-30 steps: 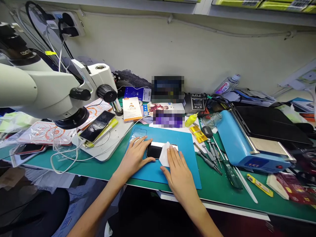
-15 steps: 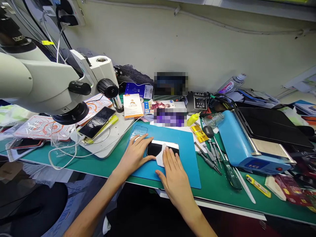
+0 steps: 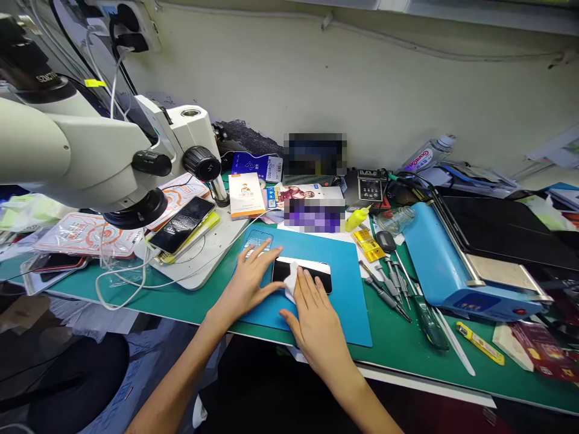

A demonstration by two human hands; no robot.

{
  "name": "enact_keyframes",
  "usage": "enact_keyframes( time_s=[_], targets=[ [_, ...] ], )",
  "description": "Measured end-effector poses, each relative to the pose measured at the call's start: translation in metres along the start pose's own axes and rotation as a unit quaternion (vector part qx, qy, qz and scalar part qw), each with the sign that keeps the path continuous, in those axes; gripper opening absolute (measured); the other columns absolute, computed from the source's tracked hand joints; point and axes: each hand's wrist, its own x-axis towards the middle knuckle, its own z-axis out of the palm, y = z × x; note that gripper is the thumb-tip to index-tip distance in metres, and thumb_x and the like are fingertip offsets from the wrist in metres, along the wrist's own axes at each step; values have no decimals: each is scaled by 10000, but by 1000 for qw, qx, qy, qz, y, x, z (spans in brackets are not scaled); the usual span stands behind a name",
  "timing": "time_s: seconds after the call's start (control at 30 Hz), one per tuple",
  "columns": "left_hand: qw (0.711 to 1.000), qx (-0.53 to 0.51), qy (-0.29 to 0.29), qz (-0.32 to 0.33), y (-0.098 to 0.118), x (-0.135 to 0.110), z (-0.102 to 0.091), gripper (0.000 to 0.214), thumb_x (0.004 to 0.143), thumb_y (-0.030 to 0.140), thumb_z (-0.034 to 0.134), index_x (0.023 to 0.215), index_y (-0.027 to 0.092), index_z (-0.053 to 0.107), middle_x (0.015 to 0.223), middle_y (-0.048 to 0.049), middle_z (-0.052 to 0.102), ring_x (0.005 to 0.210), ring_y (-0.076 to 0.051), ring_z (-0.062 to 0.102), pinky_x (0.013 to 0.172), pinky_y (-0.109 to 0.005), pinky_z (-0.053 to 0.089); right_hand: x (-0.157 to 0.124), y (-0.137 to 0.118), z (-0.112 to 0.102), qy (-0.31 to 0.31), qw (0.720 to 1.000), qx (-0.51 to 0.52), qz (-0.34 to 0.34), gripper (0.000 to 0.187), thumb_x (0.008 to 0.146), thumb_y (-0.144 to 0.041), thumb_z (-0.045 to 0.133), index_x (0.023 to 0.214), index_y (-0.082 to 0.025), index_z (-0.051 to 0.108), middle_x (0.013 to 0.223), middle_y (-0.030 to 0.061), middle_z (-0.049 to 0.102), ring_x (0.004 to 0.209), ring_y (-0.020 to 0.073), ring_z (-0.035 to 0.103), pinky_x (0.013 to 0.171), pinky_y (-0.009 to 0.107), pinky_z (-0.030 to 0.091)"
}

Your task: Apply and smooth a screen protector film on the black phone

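Note:
A smartphone (image 3: 322, 282) with a black screen lies lengthwise on a blue work mat (image 3: 344, 313); bright light reflects along its upper edge. My left hand (image 3: 248, 280) spans the phone's left end, with the thumb at its lower edge and the index finger at the upper corner. Under the fingers of my right hand (image 3: 319, 322) is a folded white wipe (image 3: 291, 283), pressed flat on the screen. Those fingers lie nearly straight and close together, and they hide part of the screen and the wipe.
A microscope (image 3: 104, 157) overhangs the left side; another phone (image 3: 183, 224) lies on its base. Right of the mat are screwdrivers (image 3: 384, 292), a yellow cutter (image 3: 479, 343) and a blue heating-plate machine (image 3: 429, 259). Boxes (image 3: 246, 196) and a yellow bottle (image 3: 357, 218) stand behind.
The wipe and my right fingers have slid slightly left along the screen. My left hand keeps its place at the phone's end. The whole view has shifted a little.

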Motion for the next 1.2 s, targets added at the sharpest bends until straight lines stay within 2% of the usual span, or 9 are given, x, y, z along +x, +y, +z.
enact_keyframes(
  time_s=[0.07,0.17,0.27,0.4,0.6,0.83,1.0,1.1,1.2],
  targets=[
    [997,-14,65,-37,0,-1,-5,370,1077,304,520,1445,267,528,1410,-58,682,1458,-241,509,1210,-459,380,16,1,3,-4,1000,4,7,749,1083,-532,425,1639,-43,310,1672,201,358,1567,337,344,1269,549,359],
    [978,-25,179,-102,-2,-5,-9,314,1097,185,377,1326,231,585,1213,-70,740,1304,-219,608,1125,-449,464,35,1,6,-7,1000,5,15,751,1088,-529,408,1618,-1,334,1665,231,354,1570,352,329,1286,565,318],
    [964,-28,232,-125,-4,-5,-9,287,1085,166,395,1265,219,612,1076,-55,751,1175,-214,651,1062,-436,510,25,-6,5,-5,1000,9,-3,768,1081,-537,430,1631,-14,310,1673,219,342,1574,342,323,1282,548,339],
    [968,-24,227,-108,-3,-2,-7,266,1063,155,438,1194,233,657,1041,-31,769,1163,-212,663,1055,-432,513,12,-13,3,-2,999,15,-35,769,1068,-538,474,1639,-49,312,1679,187,346,1573,326,331,1272,521,369],
    [970,-18,221,-97,-1,-1,-8,262,1049,141,453,1163,229,672,1033,-30,777,1156,-219,669,1052,-441,504,50,-13,8,-7,1000,17,-21,726,1081,-510,449,1577,18,406,1655,234,370,1559,349,355,1290,554,321],
    [968,-9,227,-110,-3,-2,-8,286,1050,153,431,1167,231,680,1042,-41,772,1161,-228,668,1056,-453,515,17,-24,1,2,998,29,-63,681,1077,-448,505,1634,-89,346,1662,153,386,1561,294,362,1274,494,381],
    [969,-10,226,-102,-3,-4,-6,280,1043,142,440,1168,226,676,1038,-42,772,1160,-232,670,1060,-458,514,41,-20,7,16,999,29,-36,619,1078,-417,514,1573,-51,450,1648,180,405,1557,313,369,1290,520,344],
    [967,-9,232,-105,-3,-5,-7,289,1043,131,438,1181,226,674,1024,-41,769,1165,-234,663,1060,-457,514,39,-22,7,32,998,32,-38,525,1080,-314,519,1537,-55,504,1623,167,454,1535,298,412,1292,500,347],
    [967,-12,234,-102,-2,-5,-7,287,1041,125,447,1182,227,675,1023,-40,766,1173,-234,658,1058,-452,517,18,-19,-1,48,996,41,-58,441,1068,-126,454,1492,-130,575,1569,96,547,1507,266,460,1289,510,353]
  ],
)
